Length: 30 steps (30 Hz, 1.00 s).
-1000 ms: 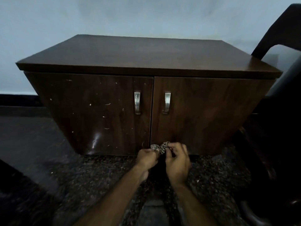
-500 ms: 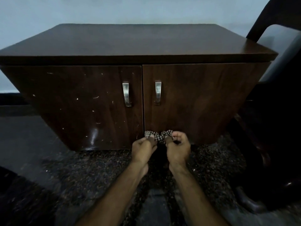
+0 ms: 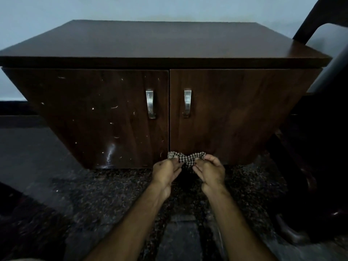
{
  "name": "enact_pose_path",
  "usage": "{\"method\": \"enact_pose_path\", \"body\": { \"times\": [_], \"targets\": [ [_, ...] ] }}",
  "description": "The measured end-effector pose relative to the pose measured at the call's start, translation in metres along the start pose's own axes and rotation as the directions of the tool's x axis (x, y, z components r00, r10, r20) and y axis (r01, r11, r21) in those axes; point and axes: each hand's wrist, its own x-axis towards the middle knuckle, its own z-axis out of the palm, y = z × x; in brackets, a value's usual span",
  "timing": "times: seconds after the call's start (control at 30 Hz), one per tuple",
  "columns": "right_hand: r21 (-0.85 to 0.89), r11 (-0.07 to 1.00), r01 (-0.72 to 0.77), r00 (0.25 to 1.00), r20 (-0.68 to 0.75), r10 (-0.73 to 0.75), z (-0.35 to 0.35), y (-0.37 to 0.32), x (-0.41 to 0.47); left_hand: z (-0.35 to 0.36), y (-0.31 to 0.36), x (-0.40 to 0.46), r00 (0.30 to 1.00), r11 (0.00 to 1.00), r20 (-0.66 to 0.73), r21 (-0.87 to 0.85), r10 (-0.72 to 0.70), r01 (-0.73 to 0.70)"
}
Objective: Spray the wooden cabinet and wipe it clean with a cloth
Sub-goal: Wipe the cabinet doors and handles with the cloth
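While your left hand and right hand meet low at 6 o'clock before the cabinet, each pinches one end of the checked cloth, your fingers curled round its bunched edge so it stretches between them. You hold the cloth just in front of the bottom of the right door, beside the seam with the scuffed left door, below the two metal handles; whether it touches the wood you cannot tell. Speckled floor lies under your forearms, and a dark chair stands at 3 o'clock.
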Motion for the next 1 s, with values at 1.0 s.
{"method": "enact_pose_path", "body": {
  "times": [1.0],
  "targets": [
    [0.032, 0.932, 0.361, 0.928, -0.107, -0.356, 0.026, -0.036, -0.042, 0.021, 0.046, -0.048, 0.998, 0.998, -0.036, -0.042, 0.053, -0.055]
  ]
}}
